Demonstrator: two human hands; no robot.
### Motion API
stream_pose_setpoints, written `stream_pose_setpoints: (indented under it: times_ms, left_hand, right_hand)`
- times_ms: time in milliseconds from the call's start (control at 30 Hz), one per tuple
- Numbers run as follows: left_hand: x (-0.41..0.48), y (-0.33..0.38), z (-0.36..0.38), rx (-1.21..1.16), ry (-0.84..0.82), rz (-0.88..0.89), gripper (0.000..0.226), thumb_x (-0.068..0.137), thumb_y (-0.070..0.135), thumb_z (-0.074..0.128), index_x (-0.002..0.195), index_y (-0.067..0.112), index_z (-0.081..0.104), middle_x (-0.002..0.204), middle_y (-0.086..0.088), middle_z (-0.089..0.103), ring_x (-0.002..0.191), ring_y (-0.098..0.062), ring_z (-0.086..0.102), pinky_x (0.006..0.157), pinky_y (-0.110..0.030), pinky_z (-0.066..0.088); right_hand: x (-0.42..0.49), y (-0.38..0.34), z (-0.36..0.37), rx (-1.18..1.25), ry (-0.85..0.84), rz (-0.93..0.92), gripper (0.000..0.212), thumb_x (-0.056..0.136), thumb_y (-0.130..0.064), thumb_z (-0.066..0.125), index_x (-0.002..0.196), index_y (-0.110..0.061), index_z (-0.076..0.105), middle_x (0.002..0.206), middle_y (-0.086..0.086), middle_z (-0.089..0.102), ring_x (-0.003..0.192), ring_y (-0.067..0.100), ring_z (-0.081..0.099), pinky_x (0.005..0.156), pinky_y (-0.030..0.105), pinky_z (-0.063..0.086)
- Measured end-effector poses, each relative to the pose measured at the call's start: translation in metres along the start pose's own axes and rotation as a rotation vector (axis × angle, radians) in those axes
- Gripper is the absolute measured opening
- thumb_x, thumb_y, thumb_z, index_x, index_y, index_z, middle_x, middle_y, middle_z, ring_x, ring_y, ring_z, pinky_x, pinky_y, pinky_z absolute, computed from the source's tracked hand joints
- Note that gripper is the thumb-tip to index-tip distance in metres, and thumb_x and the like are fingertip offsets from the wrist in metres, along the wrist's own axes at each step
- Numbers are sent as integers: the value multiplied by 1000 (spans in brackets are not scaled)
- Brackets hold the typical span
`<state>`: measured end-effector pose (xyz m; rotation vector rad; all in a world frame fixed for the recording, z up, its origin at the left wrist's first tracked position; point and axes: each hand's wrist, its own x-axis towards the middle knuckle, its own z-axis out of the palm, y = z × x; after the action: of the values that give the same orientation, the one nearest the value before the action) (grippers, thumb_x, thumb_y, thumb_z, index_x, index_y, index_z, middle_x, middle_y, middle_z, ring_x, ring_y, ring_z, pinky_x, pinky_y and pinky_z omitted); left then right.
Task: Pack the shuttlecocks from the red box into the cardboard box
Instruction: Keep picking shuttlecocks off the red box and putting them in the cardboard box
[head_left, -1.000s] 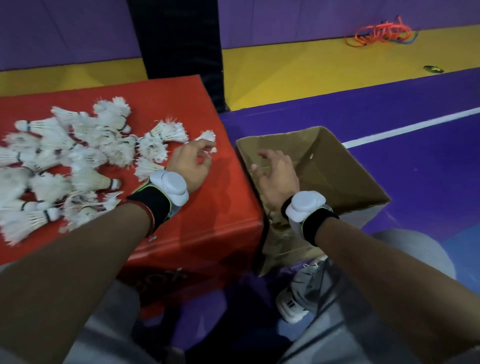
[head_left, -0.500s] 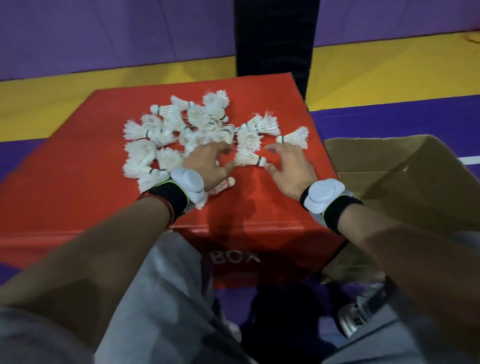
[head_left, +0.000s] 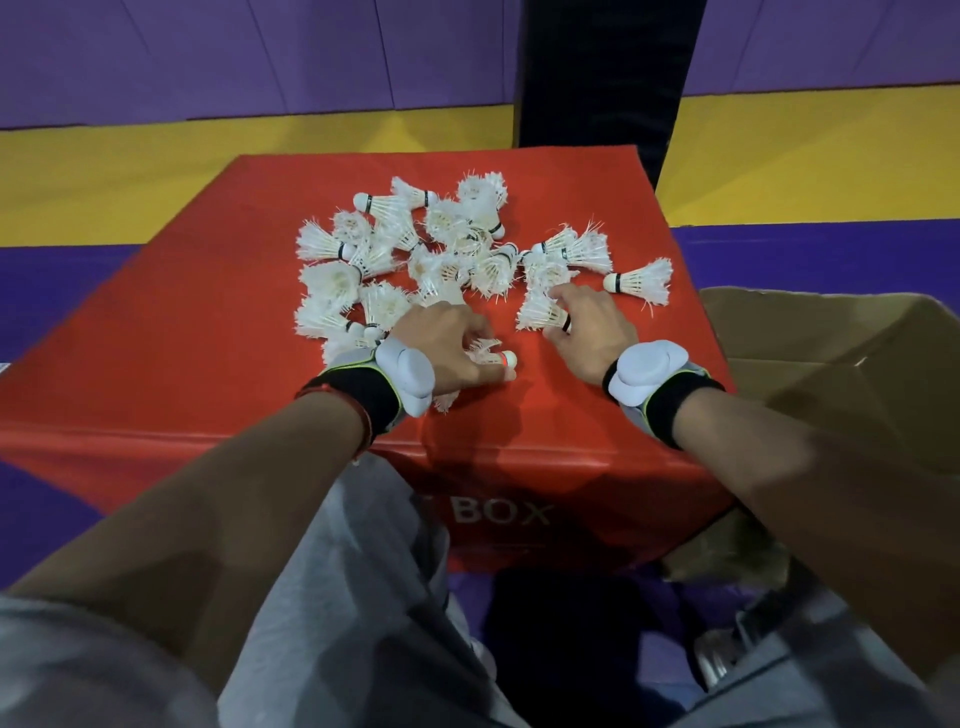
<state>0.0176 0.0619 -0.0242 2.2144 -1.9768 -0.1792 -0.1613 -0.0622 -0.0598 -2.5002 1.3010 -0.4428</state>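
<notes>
A heap of white shuttlecocks (head_left: 457, 254) lies across the upper middle of the frame on top of the red box (head_left: 208, 364), while the open cardboard box (head_left: 831, 353) stands just beside it at the right edge. Left of centre, the left hand (head_left: 447, 348) is curled down over one shuttlecock whose cork tip (head_left: 508, 358) pokes out past the thumb. Right of centre, the right hand (head_left: 592, 332) has its fingers closed on a single shuttlecock (head_left: 540, 314) at the heap's near edge.
</notes>
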Motion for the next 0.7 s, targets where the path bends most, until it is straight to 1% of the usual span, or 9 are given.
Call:
stream_pose_setpoints:
  times_ms: [67, 167, 267, 367, 433, 500, 633, 700]
  left_hand:
    - [0, 0, 1, 80, -18, 24, 67, 67, 82, 58, 111, 32, 67, 112, 10, 67, 101, -19, 61, 93, -39, 44]
    - [0, -1, 3, 123, -32, 40, 55, 70, 75, 64, 106, 33, 67, 107, 11, 67, 100, -19, 61, 96, -38, 39]
    - [0, -1, 4, 125, -37, 44, 43, 76, 64, 65, 105, 32, 66, 110, 9, 67, 102, -19, 60, 97, -36, 37]
    - [1, 4, 4, 120, -27, 45, 39, 80, 60, 62, 107, 32, 64, 113, 9, 66, 104, -20, 60, 97, -38, 39]
    - [2, 7, 5, 88, -16, 37, 37, 81, 61, 60, 106, 33, 62, 108, 9, 64, 100, -19, 60, 94, -40, 39]
    - [5, 12, 6, 45, 6, 47, 35, 81, 61, 60, 102, 34, 61, 100, 11, 64, 95, -19, 60, 91, -40, 39]
    - [10, 26, 6, 38, 27, 107, 32, 81, 58, 62, 102, 34, 61, 90, 10, 66, 86, -20, 61, 76, -31, 37]
    - [17, 38, 9, 20, 30, 139, 32, 82, 57, 63, 105, 35, 61, 89, 10, 67, 84, -20, 61, 72, -29, 37]
  right_hand:
    - [0, 1, 2, -2, 5, 4, 46, 93, -24, 62, 137, -24, 48, 132, 2, 55, 124, 28, 47, 90, 44, 48]
    - [1, 1, 2, -1, -3, 15, 46, 91, -24, 67, 135, -25, 51, 129, 3, 54, 123, 28, 48, 89, 46, 49]
    - [2, 1, 0, -5, -12, 31, 44, 91, -25, 69, 133, -24, 55, 131, 5, 53, 123, 28, 48, 91, 47, 49]
    - [-1, 5, -3, -16, -8, 29, 42, 93, -27, 67, 133, -23, 55, 131, 6, 54, 123, 28, 48, 92, 46, 48]
    - [-3, 7, -4, -17, -3, 28, 41, 93, -28, 67, 132, -23, 55, 129, 6, 57, 122, 30, 49, 92, 47, 48]
    - [-7, 12, -9, -6, 9, 43, 41, 93, -28, 67, 132, -23, 54, 128, 5, 60, 122, 31, 51, 92, 48, 49]
    - [-13, 23, -19, 22, 53, 67, 42, 92, -28, 67, 132, -23, 54, 128, 4, 60, 121, 29, 52, 92, 45, 49]
    - [-19, 37, -28, 28, 88, 87, 42, 92, -28, 67, 132, -23, 54, 128, 4, 59, 120, 29, 53, 90, 45, 50]
